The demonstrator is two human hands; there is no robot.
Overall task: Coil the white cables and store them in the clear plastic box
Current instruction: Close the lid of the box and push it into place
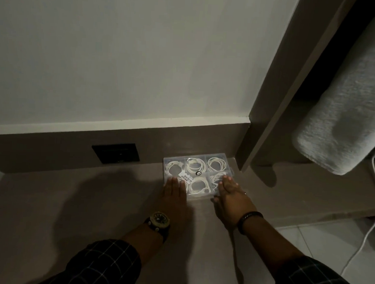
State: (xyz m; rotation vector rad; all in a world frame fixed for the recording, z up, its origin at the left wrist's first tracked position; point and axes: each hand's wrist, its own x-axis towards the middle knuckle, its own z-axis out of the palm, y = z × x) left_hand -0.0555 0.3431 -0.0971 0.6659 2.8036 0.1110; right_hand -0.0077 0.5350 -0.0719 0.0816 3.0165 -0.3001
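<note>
Both hands press flat on the lidded box of coiled cables, at the back of the brown desk.

The desk (92,202) carries the clear plastic box (196,177) near the wall, its long axis running left to right, parallel to the back edge. The left hand (175,195) and right hand (231,196) lie open, palms down, fingers spread on the front of the lid, gripping nothing. White cables (215,165) sit coiled in every visible compartment. Storing looks finished; the next move likely calls for even downward pressure to snap the lid shut.
</note>
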